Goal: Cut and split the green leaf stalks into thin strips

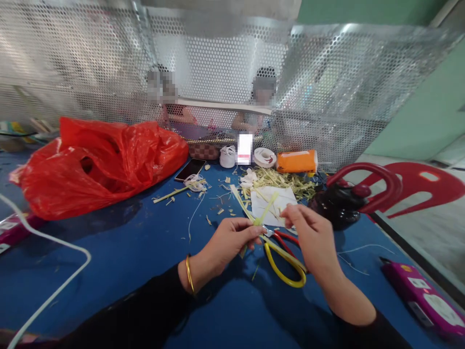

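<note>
We held pale green plant strips (257, 222) pinched between the thumb and fingers of our left hand (236, 237), above the middle of the blue worktop (127, 261). The strips crossed in a small knot at the fingertips: two ends rose towards the far edge, splayed apart, and another ran down towards the right. Our right hand (308, 232) hung just beside, its fingers bent and close together; we could not tell whether they had hold of a thin strand.

Under and between our hands lay scissors (273, 269) with red and yellow handles. Just beyond them we had a white sheet of paper (286, 196), and behind it a heap of shredded plant fibre (286, 182).

Along the worktop's far edge, from the left, we saw a crumpled red plastic bag (109, 165), a checked case (204, 151), a white shoe-like object (227, 157), a white roll (265, 158) and an orange packet (297, 161). A dark phone (191, 169) lay near the bag, with a tangle of white string (195, 182) just beside it. Towards the right edge we had a dark pot (337, 201) with a red handle and, nearer us, a purple power strip (423, 298).
</note>
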`<state>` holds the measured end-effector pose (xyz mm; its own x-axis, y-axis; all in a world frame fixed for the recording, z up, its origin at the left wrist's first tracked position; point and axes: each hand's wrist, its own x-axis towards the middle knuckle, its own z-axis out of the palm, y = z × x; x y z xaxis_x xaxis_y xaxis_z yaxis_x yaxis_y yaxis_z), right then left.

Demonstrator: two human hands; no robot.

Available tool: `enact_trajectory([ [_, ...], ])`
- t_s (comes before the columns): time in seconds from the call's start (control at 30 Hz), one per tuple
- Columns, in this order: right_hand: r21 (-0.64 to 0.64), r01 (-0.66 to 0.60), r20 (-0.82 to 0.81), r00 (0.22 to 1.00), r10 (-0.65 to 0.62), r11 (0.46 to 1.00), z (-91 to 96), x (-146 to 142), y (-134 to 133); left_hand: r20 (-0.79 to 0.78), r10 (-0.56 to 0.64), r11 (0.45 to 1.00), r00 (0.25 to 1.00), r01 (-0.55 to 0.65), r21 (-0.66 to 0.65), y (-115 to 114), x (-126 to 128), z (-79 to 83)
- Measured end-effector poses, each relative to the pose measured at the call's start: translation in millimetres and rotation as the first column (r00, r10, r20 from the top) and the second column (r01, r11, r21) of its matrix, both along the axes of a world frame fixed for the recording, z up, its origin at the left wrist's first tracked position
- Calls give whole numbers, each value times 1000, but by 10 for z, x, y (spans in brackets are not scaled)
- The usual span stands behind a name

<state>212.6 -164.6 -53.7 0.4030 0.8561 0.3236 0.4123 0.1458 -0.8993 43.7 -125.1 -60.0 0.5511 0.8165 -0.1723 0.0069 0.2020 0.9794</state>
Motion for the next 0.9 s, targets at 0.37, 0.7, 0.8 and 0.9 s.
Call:
enact_trajectory([
  [0.37,-118,-209,-313,935,164,971,-100,-102,57,-24,-58,998,998,57,-38,8,-15,-12],
  [0.7,212,-340,621,771,142,916,-196,-272,-188,235,369,929,899,-352,-113,50,-27,-6],
  [0.8,12,-332,528,803,276,943,-326,-410,-128,278,326,942,904,-285,-177,-14,23,-36],
  [0.9,-60,-336,386,860,332,940,-387,-460,-108,283,275,953,919,-223,-203,-52,37,-39],
])
